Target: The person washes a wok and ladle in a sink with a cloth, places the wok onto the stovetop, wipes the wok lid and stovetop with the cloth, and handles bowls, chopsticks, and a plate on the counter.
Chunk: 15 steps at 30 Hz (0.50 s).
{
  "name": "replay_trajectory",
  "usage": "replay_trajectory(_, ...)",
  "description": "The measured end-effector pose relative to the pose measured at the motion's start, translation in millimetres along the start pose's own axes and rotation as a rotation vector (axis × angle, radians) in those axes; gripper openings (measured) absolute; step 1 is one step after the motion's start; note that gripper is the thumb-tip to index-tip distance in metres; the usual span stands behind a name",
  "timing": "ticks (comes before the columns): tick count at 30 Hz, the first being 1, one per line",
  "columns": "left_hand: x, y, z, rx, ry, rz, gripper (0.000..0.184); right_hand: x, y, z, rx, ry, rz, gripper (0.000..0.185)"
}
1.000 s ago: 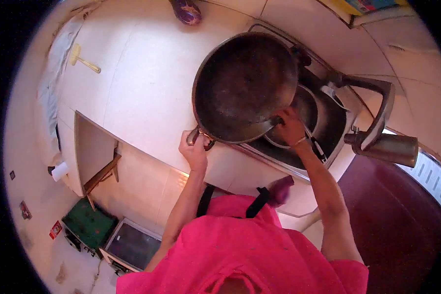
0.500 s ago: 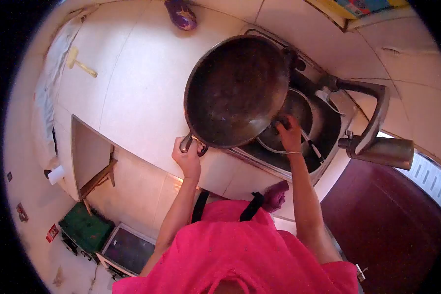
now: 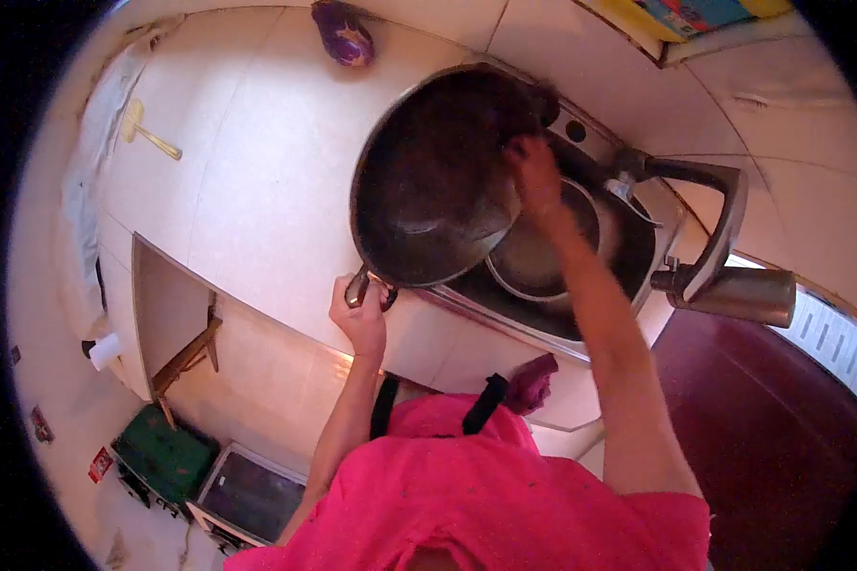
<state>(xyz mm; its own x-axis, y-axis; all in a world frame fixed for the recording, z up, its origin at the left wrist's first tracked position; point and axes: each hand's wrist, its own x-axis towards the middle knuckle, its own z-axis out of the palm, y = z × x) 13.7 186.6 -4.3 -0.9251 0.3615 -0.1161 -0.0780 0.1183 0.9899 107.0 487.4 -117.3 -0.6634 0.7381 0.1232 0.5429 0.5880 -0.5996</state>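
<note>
Wok (image 3: 428, 181): one, used as landmark. Hands: two, left hand (image 3: 360, 309) at wok's near handle (image 3: 357, 287), right hand (image 3: 535, 173) over wok's right part. Smaller round vessel (image 3: 535, 255): one, just right of wok. Sink (image 3: 628, 249): one, reaching right from wok. Tap (image 3: 730, 205): one, farther right. Eggplant (image 3: 346, 36): one, beyond wok, leftward. Pale yellow utensil (image 3: 154, 136): one, well left. Dark straps (image 3: 484, 405): two, nearer the wearer than wok.
</note>
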Motion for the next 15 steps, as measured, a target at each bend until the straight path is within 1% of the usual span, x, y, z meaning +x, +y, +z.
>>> replay_trajectory(2, 3.4, -0.8, 1.8, 0.082, -0.018, 0.049, 0.01, -71.8, -1.4, 11.6, -0.309, -0.072, -0.142, 0.034)
replay_trajectory(4, 7.5, 1.2, 1.4, 0.127, -0.035, 0.066, 0.01, -110.7, -33.3, 0.2, -0.107, -0.09, -0.096, 0.039)
replay_trajectory(7, 11.4, 1.5, 2.8, 0.113, -0.039, 0.061, 0.011, -143.3, -12.0, -2.7, 0.071, -0.025, 0.131, 0.037)
replay_trajectory(10, 9.9, -1.9, 1.9, 0.086, -0.027, 0.08, 0.012, -171.0, 24.9, 0.4, 0.006, -0.066, 0.345, 0.032)
replay_trajectory(13, 6.3, -0.7, 2.1, 0.091, -0.027, 0.057, 0.013, -193.2, 46.1, 26.8, -0.467, 0.181, 0.36, 0.029)
replay_trajectory(15, 2.4, -3.3, 1.0, 0.132, -0.027, 0.024, 0.014, -206.9, 56.5, 44.6, -0.443, 0.089, 0.464, 0.035)
